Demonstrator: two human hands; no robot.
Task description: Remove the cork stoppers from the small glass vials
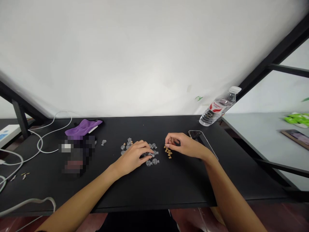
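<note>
My left hand is over the middle of the black desk, its thumb and fingers closed on a tiny clear bottle. Several more small clear bottles lie around those fingertips. Left of the hand is another group of clear bottles, some with brownish tops and partly covered by the hand. My right hand is pinched at a little pile of tan corks. Thumb and forefinger meet on one small cork at the pile's far edge, though the grip is partly hidden.
A water bottle stands at the back right. Beside my right forearm lies a phone. Purple cloth and a blurred-out item are on the left, with white cables beyond. One clear piece lies apart.
</note>
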